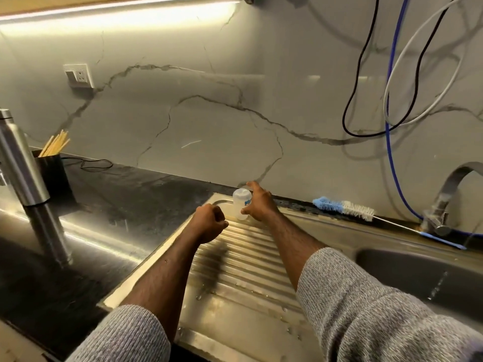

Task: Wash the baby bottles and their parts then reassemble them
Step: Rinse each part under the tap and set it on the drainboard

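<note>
A small clear baby bottle point(241, 203) with a pale cap stands upright at the far end of the ribbed steel drainboard point(243, 259). My right hand point(258, 203) is right beside it on its right. Its fingers are spread, the index finger reaching over the cap and the thumb low by the bottle's side, without a firm hold that I can see. My left hand point(209, 226) hovers over the drainboard just left of the bottle, curled into a fist with nothing showing in it.
A blue and white bottle brush point(345, 206) lies along the back ledge. The sink basin point(418, 273) and tap point(444, 199) are at the right. On the dark counter at the left stand a steel flask point(18, 160) and a black cup of sticks point(53, 168). Cables hang on the wall.
</note>
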